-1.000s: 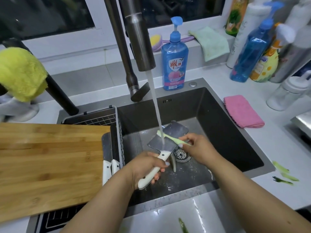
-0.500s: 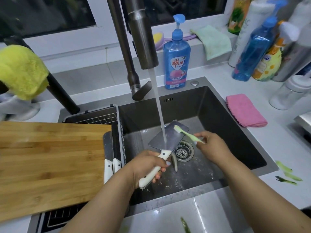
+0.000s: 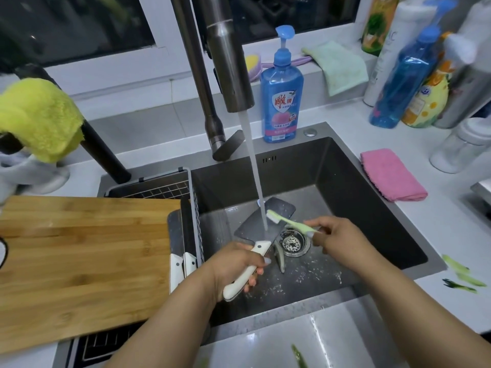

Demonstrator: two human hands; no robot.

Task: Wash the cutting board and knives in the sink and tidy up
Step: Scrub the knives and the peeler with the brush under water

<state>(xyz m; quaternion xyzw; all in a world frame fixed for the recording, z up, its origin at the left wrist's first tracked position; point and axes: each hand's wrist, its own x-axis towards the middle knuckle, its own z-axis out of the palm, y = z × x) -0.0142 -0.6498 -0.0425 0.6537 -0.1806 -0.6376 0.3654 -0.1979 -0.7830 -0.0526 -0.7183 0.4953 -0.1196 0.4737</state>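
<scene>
At the far left of the bench, the bamboo cutting board (image 3: 79, 261) lies over the drain rack beside the sink (image 3: 372, 208), its near corner overhanging; a nudge from the left forearm could likely tip it. Two white knife handles (image 3: 182, 266) stand wedged between board and rack, blades hidden, so a blind reach there risks a cut. Further right, the left hand (image 3: 233, 266) wraps its fingers round the white handle of the cleaver (image 3: 261, 224), held flat under the tap's stream (image 3: 252, 168); the wet grip could slip and drop the blade into the basin. The right hand (image 3: 337, 237) pinches a green toothbrush (image 3: 289, 221), bristles at the blade, fingers close to an edge I cannot locate. A greyish scrap by the drain strainer (image 3: 292, 243) is unclear; peelings could clog it.
</scene>
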